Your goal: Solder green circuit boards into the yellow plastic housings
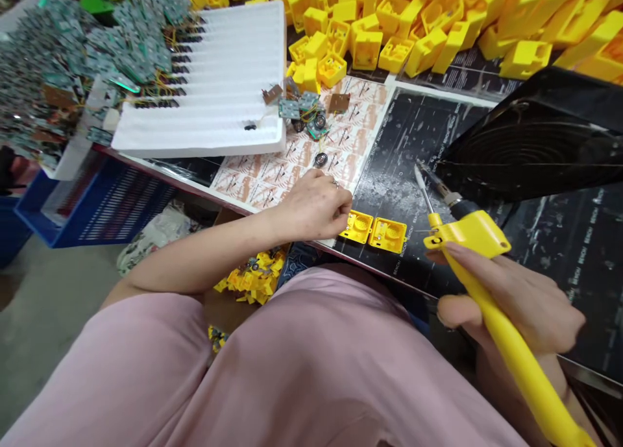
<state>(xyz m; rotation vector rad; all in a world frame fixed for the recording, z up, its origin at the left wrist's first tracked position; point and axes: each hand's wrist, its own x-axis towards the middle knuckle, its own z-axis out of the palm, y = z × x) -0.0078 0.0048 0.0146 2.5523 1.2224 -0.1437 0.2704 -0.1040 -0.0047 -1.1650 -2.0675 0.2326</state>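
Observation:
My left hand [316, 204] rests on the bench with its fingers curled; anything inside them is hidden. Beside its knuckles lie two yellow plastic casing halves, one [361, 226] partly covered by the fingers and another [388, 234] further right. A small black speaker [320, 159] on a wire sits just beyond this hand. My right hand [520, 298] is closed around a yellow-handled tool [506, 337] with a thin metal shaft, pointing away from me. Against the index finger is a flat yellow plastic piece [479, 233]; whether it is gripped, I cannot tell.
Circuit boards [136, 38] heap up at left around a ridged white foam tray [228, 77]. More boards [306, 113] lie at the tray's corner. Yellow casings [367, 48] pile along the back. A black fan-like object [535, 135] stands right, near a metal-tipped black tool [460, 204].

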